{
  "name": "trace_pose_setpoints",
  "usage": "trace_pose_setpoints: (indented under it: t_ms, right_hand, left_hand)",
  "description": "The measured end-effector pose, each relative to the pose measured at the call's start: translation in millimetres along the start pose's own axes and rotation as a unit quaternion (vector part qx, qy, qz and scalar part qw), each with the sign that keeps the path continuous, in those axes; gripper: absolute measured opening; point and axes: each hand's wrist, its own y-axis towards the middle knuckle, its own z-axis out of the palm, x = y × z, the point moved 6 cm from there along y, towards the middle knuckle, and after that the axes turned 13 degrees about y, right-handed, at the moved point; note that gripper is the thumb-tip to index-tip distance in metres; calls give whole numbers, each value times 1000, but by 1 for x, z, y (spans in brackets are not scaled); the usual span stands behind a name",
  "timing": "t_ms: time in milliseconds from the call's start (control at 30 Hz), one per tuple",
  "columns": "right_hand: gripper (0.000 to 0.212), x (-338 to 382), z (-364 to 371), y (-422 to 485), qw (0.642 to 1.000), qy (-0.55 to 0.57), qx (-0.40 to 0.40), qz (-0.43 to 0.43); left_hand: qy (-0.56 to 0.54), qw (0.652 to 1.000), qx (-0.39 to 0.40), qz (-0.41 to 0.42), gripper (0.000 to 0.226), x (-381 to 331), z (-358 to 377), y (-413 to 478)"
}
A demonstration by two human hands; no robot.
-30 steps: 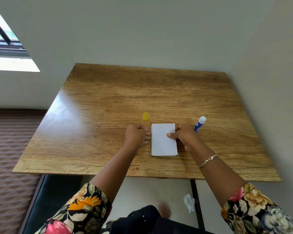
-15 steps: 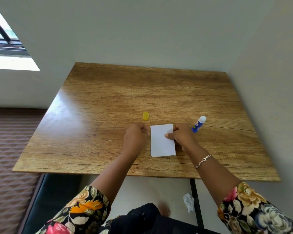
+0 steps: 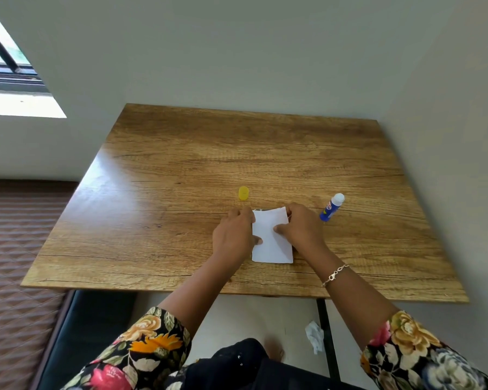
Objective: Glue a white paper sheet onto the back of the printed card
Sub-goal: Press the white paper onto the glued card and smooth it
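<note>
so the white paper sheet (image 3: 271, 246) lies lengthwise front-to-back, smack between both hands: left hand (image 3: 234, 232) pinches its left edge, right hand (image 3: 302, 228) pinches its right, both equally close

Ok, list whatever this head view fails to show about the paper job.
1. Printed card: not visible in the head view. Only the white sheet shows, so whether the card lies beneath is unclear.
2. Left hand and right hand: fingertips are hidden behind the sheet edges they pinch.
3. Glue stick: label too small to read.
4. Glue on the sheet: its underside faces away.
</note>
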Motion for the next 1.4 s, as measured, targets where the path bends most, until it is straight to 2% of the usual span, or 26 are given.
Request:
trace_pose_setpoints:
  t_ms: [100, 167, 200, 267, 300, 467, 533, 633, 700, 800, 867, 967, 1033, 1100, 1167, 1267, 1333, 1400]
  right_hand:
    - [31, 4, -2, 2, 999, -36, 1, -8]
    - [14, 4, -3, 5, 1000, -25, 8, -5]
    - [16, 3, -4, 6, 1000, -16, 10, -1]
    - [38, 2, -5, 9, 1000, -8, 11, 3]
    - [39, 0, -5, 10, 1000, 0, 11, 8]
    - [6, -4, -6, 11, 1000, 23, 2, -1]
    - [26, -6, -5, 12, 1000, 23, 2, 2]
    - [37, -5, -2, 13, 1000, 0, 15, 7]
    - [34, -5, -1, 15, 999, -5, 28, 17]
    - [16, -1, -2, 20, 998, -15, 49, 24]
    - [23, 2, -3, 22, 998, -17, 53, 15]
    - [18, 4, -5, 23, 999, 28, 37, -4]
    - [22, 6, -6, 22, 998, 57, 38, -12]
    - [19, 11, -7, 19, 996, 73, 42, -35]
    - [14, 18, -14, 14, 993, 100, 36, -59]
    - [9, 27, -26, 6, 984, 148, 34, -87]
    - [13, 35, -34, 1, 977, 181, 43, -108]
    - [17, 44, -41, -4, 970, 195, 51, -135]
  left_hand:
    - [-9, 1000, -10, 0, 46, 1, -1, -1]
    - [-12, 1000, -9, 4, 47, 1, -2, -1]
    - [-12, 1000, -6, 6, 47, 1, -2, 0]
    - [-14, 1000, 2, 6, 49, 0, -3, 1]
    - [-16, 1000, 5, 5, 50, 1, -3, 1]
    - [-24, 1000, 8, 6, 51, 1, -3, 3]
    - [-20, 1000, 8, 5, 52, 2, -3, 4]
    - [-9, 1000, 11, 4, 53, 2, -3, 5]
    - [-6, 1000, 14, 4, 54, 1, -3, 5]
    - [-1, 1000, 17, 7, 55, 1, -4, 6]
    - [2, 1000, 16, 11, 55, 1, -4, 5]
    - [-2, 1000, 7, 14, 55, 0, -4, 6]
    - [-12, 1000, 5, 12, 56, 1, -3, 6]
    - [-64, 998, 2, -4, 56, 6, -3, 7]
    - [-173, 984, -14, -30, 51, 14, -5, 8]
    - [-322, 946, -33, -19, 41, 20, -15, 10]
    - [-424, 905, -24, 6, 30, 18, -24, 10]
    - [-480, 876, -28, 29, 21, 15, -35, 8]
